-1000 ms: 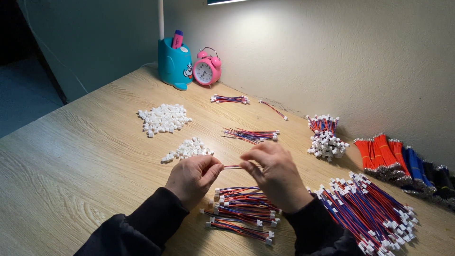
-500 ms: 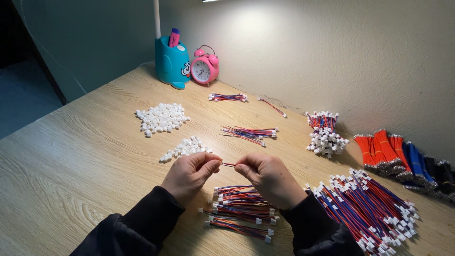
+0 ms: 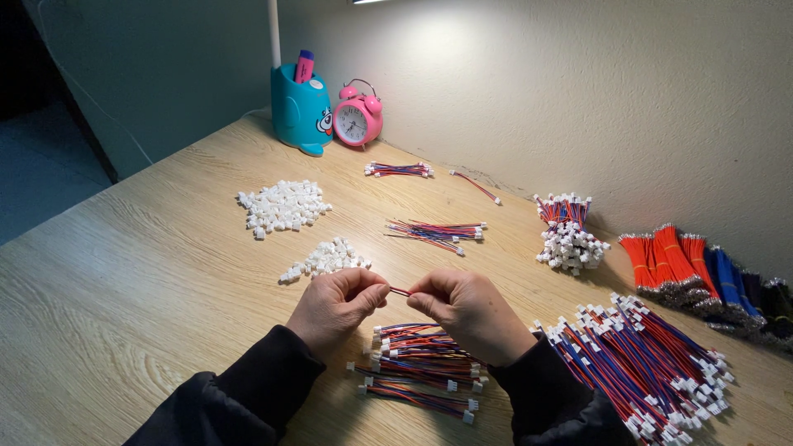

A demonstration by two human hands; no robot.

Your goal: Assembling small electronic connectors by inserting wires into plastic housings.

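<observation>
The left hand [image 3: 337, 304] and right hand [image 3: 467, 310] pinch a red wire [image 3: 400, 291] between them above the desk's near edge, where a small finished pile [image 3: 421, 367] lies, judged early going beside the larger bundle [image 3: 640, 355] rightward.

We see a light wooden table [image 3: 124, 281]. On it lie two heaps of white connectors [image 3: 282, 205] at ten o'clock, loose wire bundles [image 3: 436, 233] at twelve, a teal pen holder [image 3: 299, 111] and pink alarm clock [image 3: 357, 118] at eleven, red and blue wire sheaves [image 3: 694, 264] at two, and finished harnesses [image 3: 652, 359] at four.
</observation>
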